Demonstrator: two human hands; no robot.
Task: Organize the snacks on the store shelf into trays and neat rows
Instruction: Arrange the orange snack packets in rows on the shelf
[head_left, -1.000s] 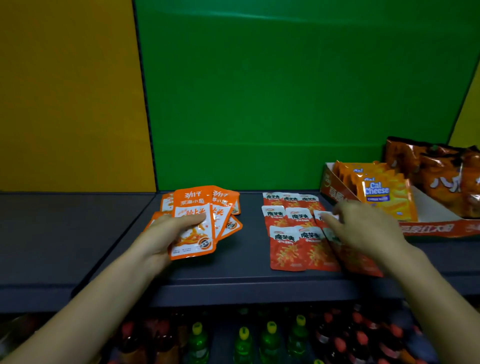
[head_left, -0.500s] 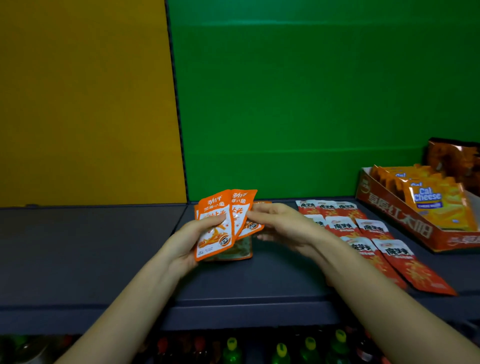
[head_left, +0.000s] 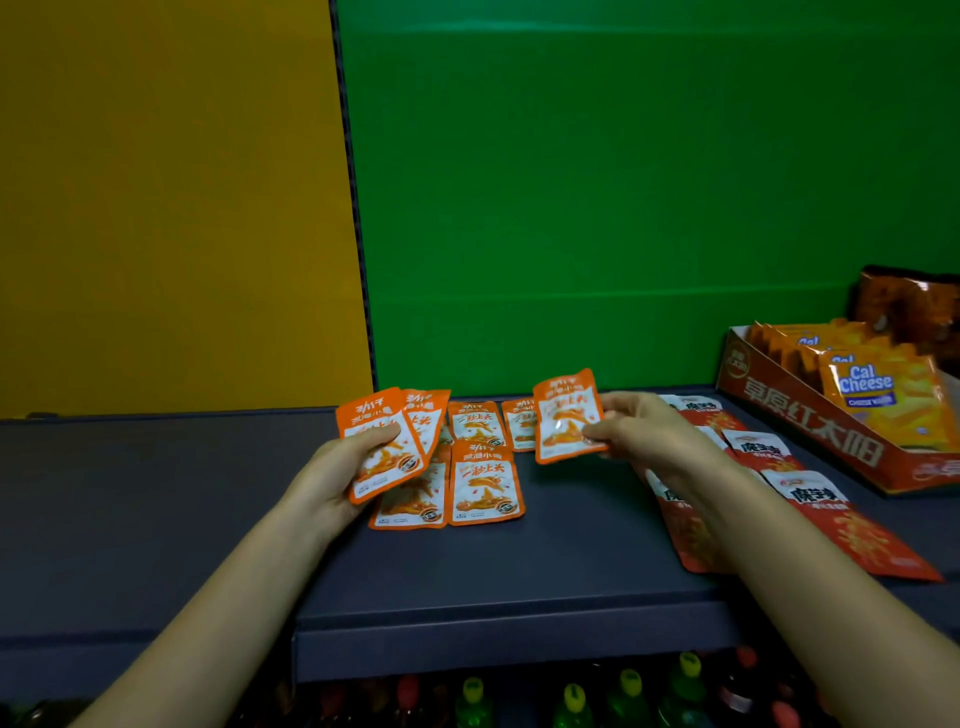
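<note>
Standing upright in the open red cardboard tray (head_left: 810, 421) at the right end of the shelf (head_left: 571, 571) is a file of Cal Cheese packs (head_left: 872, 395), with dark orange bags (head_left: 909, 306) behind. The left hand (head_left: 337, 478) grips a small fan of orange packets (head_left: 384, 447) just above the shelf. The right hand (head_left: 639, 436) pinches a single orange packet (head_left: 569, 415). Loose orange packets (head_left: 485, 486) lie flat between the hands, and red packets (head_left: 852, 525) lie near the tray.

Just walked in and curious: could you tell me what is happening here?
A person is sorting orange snack packets on a dark shelf. The left hand holds a fanned bunch; the right hand pinches one packet above those laid flat. Red packets lie rightward, beside a tray of Cal Cheese packs.
</note>
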